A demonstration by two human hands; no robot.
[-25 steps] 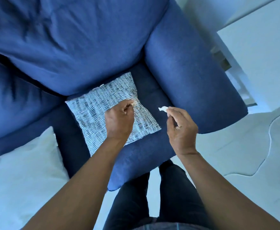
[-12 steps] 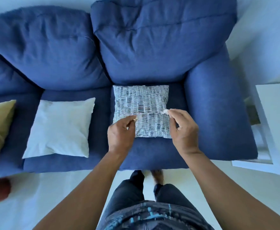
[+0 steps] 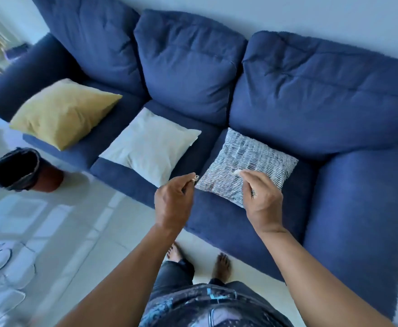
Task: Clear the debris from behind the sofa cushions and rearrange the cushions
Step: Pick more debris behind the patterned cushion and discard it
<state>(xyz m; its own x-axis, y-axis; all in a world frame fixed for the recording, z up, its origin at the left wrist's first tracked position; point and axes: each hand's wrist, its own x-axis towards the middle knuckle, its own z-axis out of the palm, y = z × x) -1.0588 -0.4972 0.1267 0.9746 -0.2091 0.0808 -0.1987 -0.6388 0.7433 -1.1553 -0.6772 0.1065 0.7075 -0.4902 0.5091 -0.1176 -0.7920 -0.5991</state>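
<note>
Both hands have lifted off the striped cushion (image 3: 245, 166): left hand (image 3: 173, 204) and right hand (image 3: 261, 197) each pinch a debris scrap, bin (image 3: 16, 171) far to their left, disposal pending.

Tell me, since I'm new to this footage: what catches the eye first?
A long blue sofa fills the view, with a yellow cushion, a white cushion and a striped cushion lying in a row on its seats. In front, the left hand and right hand each pinch a small pale scrap. A dark-lined bin stands on the floor at left.
</note>
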